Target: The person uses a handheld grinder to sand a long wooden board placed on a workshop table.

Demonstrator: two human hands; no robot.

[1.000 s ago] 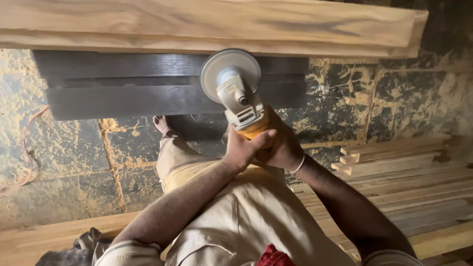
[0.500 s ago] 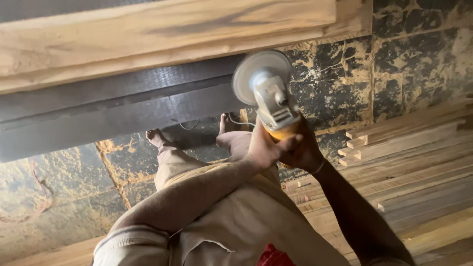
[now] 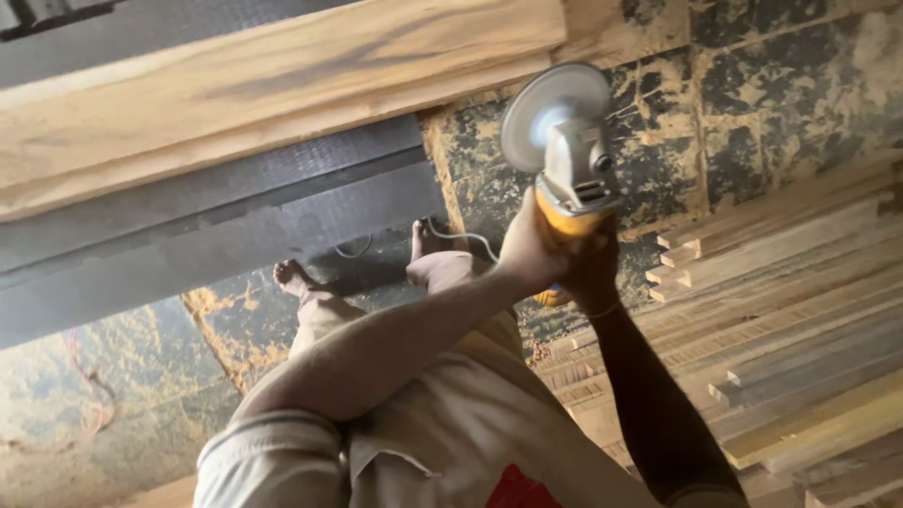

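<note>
Both my hands grip a yellow and grey angle grinder (image 3: 574,169) by its yellow body. My left hand (image 3: 529,246) wraps the body from the left, and my right hand (image 3: 591,265) holds it from the right and below. The round sanding disc (image 3: 547,105) faces up and left, in the air off the right end of a long pale wooden beam (image 3: 282,85). The disc does not touch the beam. A white cable (image 3: 461,237) runs from the tool down past my bare feet (image 3: 293,275).
A dark board (image 3: 216,235) lies under the pale beam. A stack of wooden planks (image 3: 781,310) fills the right side. The dark stone floor (image 3: 752,103) is dusted with sawdust. A thin red cord (image 3: 89,395) lies at the left.
The grinder has moved right, past the end of the beam, and lifted a little. The view has tilted, and the beam now slants toward the upper left.
</note>
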